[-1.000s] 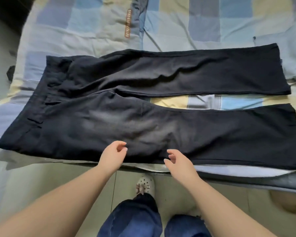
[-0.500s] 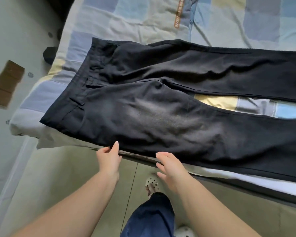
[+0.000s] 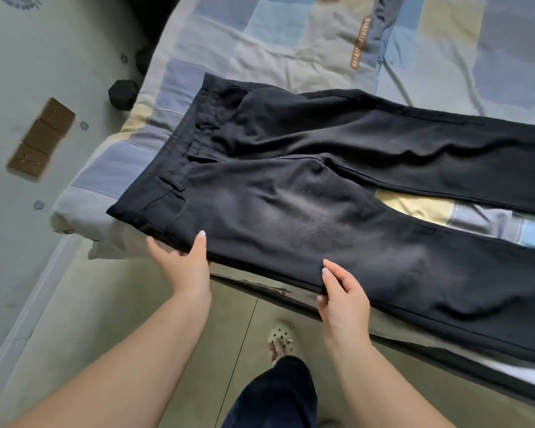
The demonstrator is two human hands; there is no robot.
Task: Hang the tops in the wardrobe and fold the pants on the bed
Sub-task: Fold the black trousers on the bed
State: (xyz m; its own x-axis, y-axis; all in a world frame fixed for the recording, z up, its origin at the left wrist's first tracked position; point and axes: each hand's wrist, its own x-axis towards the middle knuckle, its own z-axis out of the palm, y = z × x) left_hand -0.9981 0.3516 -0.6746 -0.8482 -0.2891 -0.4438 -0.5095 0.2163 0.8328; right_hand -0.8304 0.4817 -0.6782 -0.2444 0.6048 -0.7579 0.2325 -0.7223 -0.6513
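Pants: my black pants (image 3: pixel 337 193) lie flat on the bed (image 3: pixel 291 35), waistband to my left, both legs running off to the right with a wedge of bedding showing between them; the near edge sits along the bed's front edge
Left hand: my left hand (image 3: pixel 183 261) is on the near hem close to the waistband corner, thumb on top of the cloth and fingers tucked under it, so I judge it pinched on the edge
Right hand: my right hand (image 3: pixel 343 291) is further along the same edge, on the thigh of the near leg, fingertips curled over the seam; well apart from the left, with the grip underneath hidden
Handling: soft, limp woven cloth, light, no stiffness outside the waistband; it will sag and drag between my two holds rather than lift as a sheet
Where to hold: the near side seam, one hold by the waistband and one down the leg, so the near leg can flip over onto the far one
Fabric: matte black, faded to a greyish patch on the upper thigh, soft creases across the seat, belt loops and a slit pocket at the waist
Bedding: quilted cover in blue, cream and yellow squares, puffy and rumpled
Floor: pale green tiles (image 3: pixel 59 319); my clog (image 3: pixel 280 336) below
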